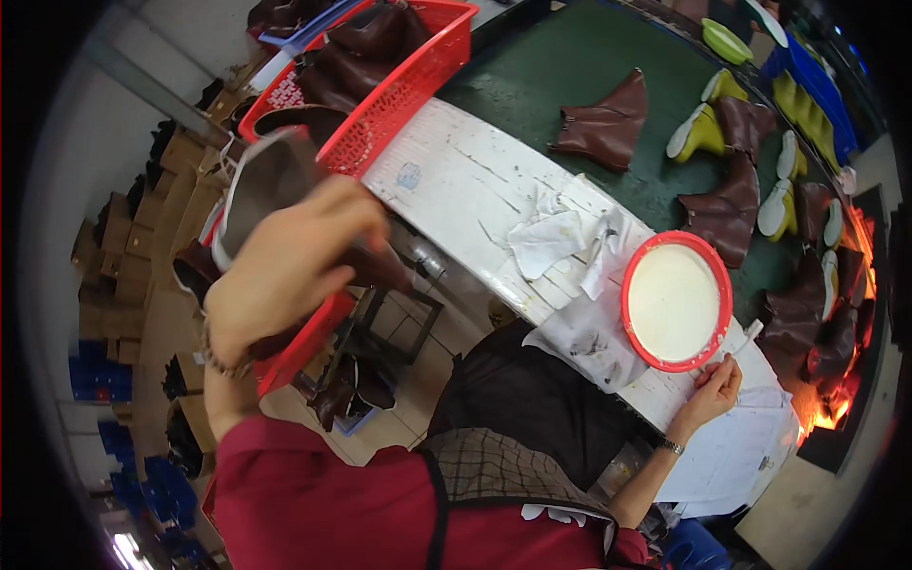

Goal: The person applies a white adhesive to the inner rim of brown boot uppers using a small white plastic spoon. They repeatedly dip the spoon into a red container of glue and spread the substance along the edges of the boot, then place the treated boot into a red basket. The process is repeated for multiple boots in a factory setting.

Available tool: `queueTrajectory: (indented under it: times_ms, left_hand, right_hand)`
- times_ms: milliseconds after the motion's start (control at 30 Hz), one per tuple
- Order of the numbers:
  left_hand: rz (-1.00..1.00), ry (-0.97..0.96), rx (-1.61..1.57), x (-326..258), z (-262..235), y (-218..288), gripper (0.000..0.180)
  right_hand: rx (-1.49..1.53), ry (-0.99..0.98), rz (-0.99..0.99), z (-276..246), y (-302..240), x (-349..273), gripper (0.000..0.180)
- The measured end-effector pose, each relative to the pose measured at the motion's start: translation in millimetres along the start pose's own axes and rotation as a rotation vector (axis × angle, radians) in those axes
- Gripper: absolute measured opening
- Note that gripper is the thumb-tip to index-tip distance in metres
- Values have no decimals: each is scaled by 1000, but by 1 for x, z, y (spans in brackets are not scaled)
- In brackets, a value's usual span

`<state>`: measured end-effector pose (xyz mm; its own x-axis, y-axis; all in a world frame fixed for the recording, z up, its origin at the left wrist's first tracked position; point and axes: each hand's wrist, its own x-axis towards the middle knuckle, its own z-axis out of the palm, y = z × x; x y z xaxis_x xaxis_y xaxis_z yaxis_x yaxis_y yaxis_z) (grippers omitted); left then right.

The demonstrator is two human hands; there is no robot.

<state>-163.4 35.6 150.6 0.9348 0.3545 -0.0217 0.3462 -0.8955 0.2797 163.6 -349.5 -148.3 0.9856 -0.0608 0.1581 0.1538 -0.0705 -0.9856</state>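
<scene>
My left hand (285, 261), smeared by motion, is over red baskets at the left, its fingers bent. Beside it is a blurred grey piece with a pale rim (271, 180); whether I hold it cannot be told. A brown leather boot part (380, 268) shows just under the fingers. My right hand (714, 388) rests at the white bench's right end, closed on a small white brush (750, 335) whose tip points up and away. Just left of it stands a red-rimmed bowl (674, 302) of creamy white liquid.
Crumpled white cloths (551, 237) lie on the white bench (456, 171). Behind is a dark green belt (532, 76) with brown boot uppers (608, 123) and yellow-green shoe forms (701, 133). A red basket (380, 104) holds brown boots. An orange glow (831, 413) shows at the right.
</scene>
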Motion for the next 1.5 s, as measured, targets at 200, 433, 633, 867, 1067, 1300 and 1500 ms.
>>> queueTrajectory:
  times_ms: [200, 433, 633, 867, 1067, 1300, 1500]
  left_hand:
    - [570, -580, 822, 119, 148, -23, 25]
    - [920, -144, 251, 149, 171, -11, 33]
    - [248, 525, -179, 158, 145, -21, 83]
    - [40, 115, -594, 184, 189, -139, 107]
    - [-191, 323, -705, 184, 160, -110, 40]
    - [-64, 317, -941, 134, 98, -27, 28]
    - [-57, -106, -1376, 125, 98, 8, 60]
  right_hand:
    - [6, 34, 3, -1, 4, 3, 20]
    - [-295, -53, -235, -21, -63, 1, 19]
    - [-710, -215, -323, -16, -110, -9, 11]
    - [-886, -301, -432, -9, -118, -12, 14]
    - [-677, -253, -351, -13, -112, -25, 11]
    - [-525, -265, -405, -6, -116, -13, 15]
    - [-240, -377, -458, 30, -144, 3, 19]
